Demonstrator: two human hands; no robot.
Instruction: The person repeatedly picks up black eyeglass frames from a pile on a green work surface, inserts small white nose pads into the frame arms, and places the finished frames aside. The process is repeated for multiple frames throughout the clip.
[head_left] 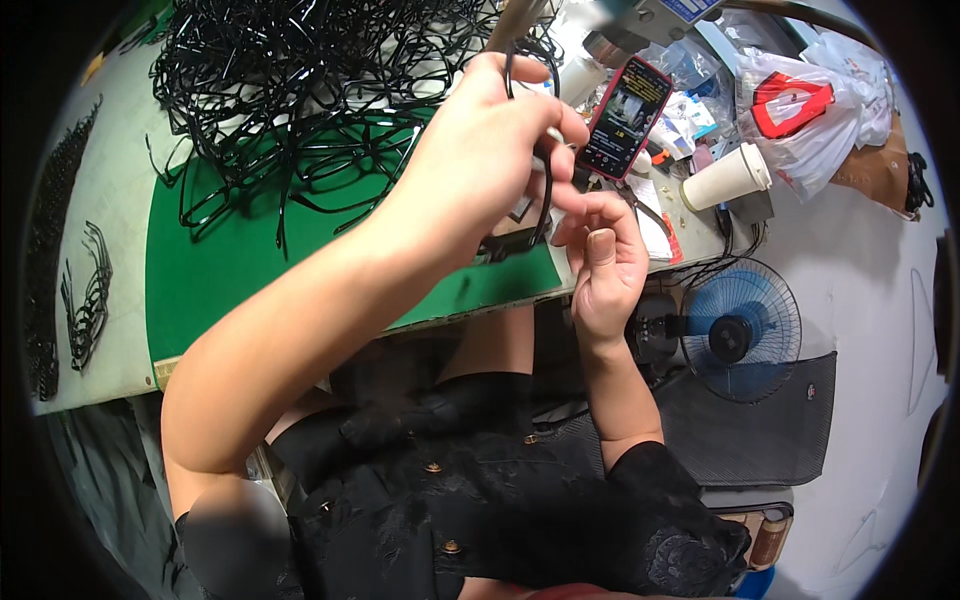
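My left hand [480, 150] is raised over the green mat [220, 270] and grips a thin black eyeglass frame [543, 195], whose rim runs down from my fingers. My right hand [605, 265] sits just below and to the right, with its fingertips pinching the lower part of the same frame. A small pale tool tip shows between my left fingers; I cannot tell what it is. A big tangled heap of black eyeglass frames [300, 90] lies on the mat behind my left hand.
A phone [627, 115] with a lit screen leans at the back right, beside a white paper cup [727, 178] and a white plastic bag [800, 110]. A blue fan [742, 330] stands below the table edge. More black frames [85, 295] lie at the far left.
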